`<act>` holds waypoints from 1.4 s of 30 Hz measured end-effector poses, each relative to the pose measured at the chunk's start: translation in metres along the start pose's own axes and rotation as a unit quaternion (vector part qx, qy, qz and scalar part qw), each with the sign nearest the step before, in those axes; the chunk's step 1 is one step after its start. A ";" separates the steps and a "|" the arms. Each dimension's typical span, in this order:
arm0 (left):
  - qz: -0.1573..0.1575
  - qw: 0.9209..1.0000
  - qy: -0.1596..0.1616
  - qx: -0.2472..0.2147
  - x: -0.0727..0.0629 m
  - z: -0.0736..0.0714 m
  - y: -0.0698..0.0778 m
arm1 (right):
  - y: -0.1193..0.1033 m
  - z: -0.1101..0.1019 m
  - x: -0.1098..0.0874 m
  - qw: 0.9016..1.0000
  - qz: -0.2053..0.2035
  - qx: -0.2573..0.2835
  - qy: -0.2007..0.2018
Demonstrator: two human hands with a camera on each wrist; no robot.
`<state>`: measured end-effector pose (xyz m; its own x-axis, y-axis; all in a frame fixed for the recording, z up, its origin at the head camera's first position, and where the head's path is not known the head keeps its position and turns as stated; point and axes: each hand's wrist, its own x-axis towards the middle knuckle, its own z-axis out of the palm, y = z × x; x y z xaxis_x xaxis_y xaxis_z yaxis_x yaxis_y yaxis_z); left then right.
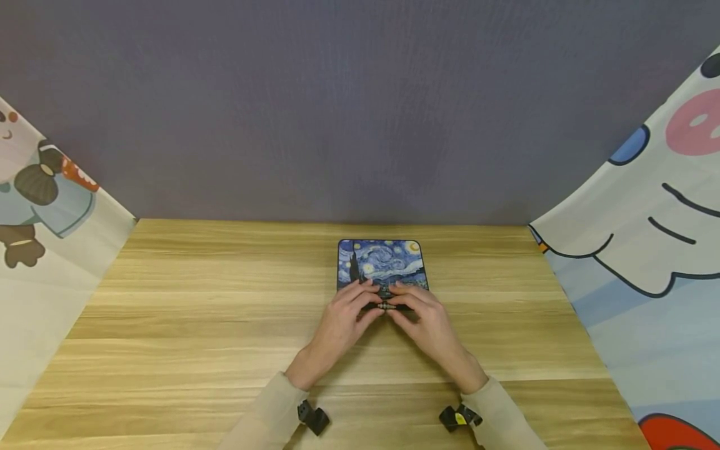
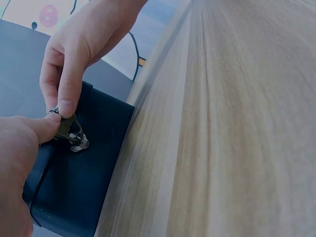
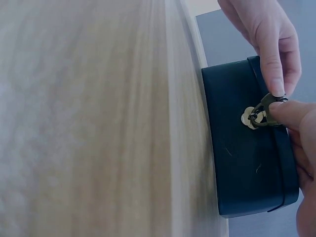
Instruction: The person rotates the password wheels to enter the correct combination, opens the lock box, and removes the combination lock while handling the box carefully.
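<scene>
Bronze-toned metal padlock [image 3: 264, 105], likely stiff and light, sat at the gold-coloured fitting [image 3: 246, 118] on a dark box [image 3: 242, 158] as left hand [image 1: 345, 315] and right hand [image 1: 429, 320] pinched it, fingertips nearly together, its flat body seemingly the surest hold.

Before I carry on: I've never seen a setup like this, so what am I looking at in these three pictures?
There is no robot here, just a person's two bare hands: the left hand and the right hand. The wide picture is taken from the person's head, looking forward and down. The other two are taken from the left and right wrists, so the same scene appears closer and turned sideways. On the table lies a box with a swirling night sky on top and dark sides. Both hands pinch a small metal fastener, probably a lock, at the front of the box.
</scene>
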<state>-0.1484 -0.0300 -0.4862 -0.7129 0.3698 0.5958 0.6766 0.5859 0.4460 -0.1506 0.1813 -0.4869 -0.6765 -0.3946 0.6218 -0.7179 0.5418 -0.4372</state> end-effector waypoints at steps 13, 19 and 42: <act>0.001 1.000 0.004 0.000 0.000 0.000 0.000 | -0.001 0.000 0.000 1.000 0.001 0.002 -0.001; 0.002 1.000 0.003 -0.001 0.000 0.000 0.000 | 0.000 0.000 0.000 1.000 -0.002 0.005 0.001; -0.006 1.000 -0.009 -0.005 0.000 -0.001 0.000 | 0.000 0.000 0.000 1.000 0.003 -0.001 -0.003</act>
<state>-0.1477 -0.0307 -0.4852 -0.7246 0.3749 0.5783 0.6692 0.5833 0.4603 -0.1502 0.1814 -0.4869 -0.6818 -0.3962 0.6150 -0.7137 0.5450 -0.4401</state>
